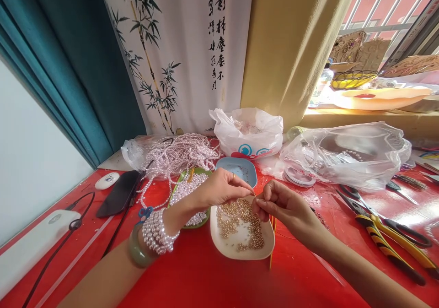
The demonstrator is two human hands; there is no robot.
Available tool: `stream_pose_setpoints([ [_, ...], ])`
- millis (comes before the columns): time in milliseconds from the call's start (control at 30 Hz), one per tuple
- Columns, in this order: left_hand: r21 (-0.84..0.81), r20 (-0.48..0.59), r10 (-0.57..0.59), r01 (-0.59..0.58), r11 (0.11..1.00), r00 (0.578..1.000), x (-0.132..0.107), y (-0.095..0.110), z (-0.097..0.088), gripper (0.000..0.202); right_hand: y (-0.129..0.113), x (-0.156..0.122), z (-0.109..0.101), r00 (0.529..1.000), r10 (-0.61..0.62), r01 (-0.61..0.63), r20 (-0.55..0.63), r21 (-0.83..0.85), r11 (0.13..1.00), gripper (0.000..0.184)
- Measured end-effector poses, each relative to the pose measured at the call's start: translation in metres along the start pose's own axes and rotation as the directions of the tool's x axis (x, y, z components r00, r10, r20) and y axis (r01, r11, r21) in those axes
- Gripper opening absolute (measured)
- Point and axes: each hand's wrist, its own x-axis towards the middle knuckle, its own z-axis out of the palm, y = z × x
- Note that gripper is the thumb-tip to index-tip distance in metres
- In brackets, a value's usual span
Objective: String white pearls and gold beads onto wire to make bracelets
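Note:
My left hand [219, 189] is pinched shut over a white dish [240, 248] of small gold beads [240, 218]; its fingertips meet those of my right hand [281, 202], which is also pinched. What the fingers hold is too small to name; a thin thread may run between them. My left wrist wears a pearl bracelet [157, 232] and a green bangle [137, 253]. A green dish [174, 193] of pearl beads sits under my left forearm. A blue dish [240, 168] stands just behind the hands.
Pearl strands [178, 154] lie heaped at the back left beside a black phone [120, 193]. Plastic bags [248, 132] [346, 154] fill the back. Scissors [394, 223] and yellow-handled pliers [387, 248] lie at the right on the red table [206, 276].

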Motion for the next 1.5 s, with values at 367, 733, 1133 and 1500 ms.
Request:
stream_pose_setpoints([
  [367,0.047,-0.015,0.019,-0.018,0.999,1.0,0.001,0.001,0.002,0.017,-0.001,-0.001,0.003,0.999,0.028,-0.029,-0.019,-0.052,0.998,0.027],
  [733,0.001,-0.009,-0.002,0.002,1.0,1.0,0.001,0.001,0.003,0.017,0.001,0.0,0.008,0.986,-0.039,0.008,-0.16,-0.188,0.982,0.029],
  [1133,-0.093,-0.09,0.146,-0.154,0.984,0.985,-0.001,-0.006,0.018,0.022,-0.002,-0.001,0.007,0.942,-0.125,0.055,-0.311,-0.223,0.973,0.026],
  [1500,0.043,-0.129,0.216,-0.212,0.976,0.968,-0.009,-0.006,0.021,0.027,-0.016,-0.003,0.005,0.956,-0.125,0.052,-0.266,-0.263,0.963,0.027],
])
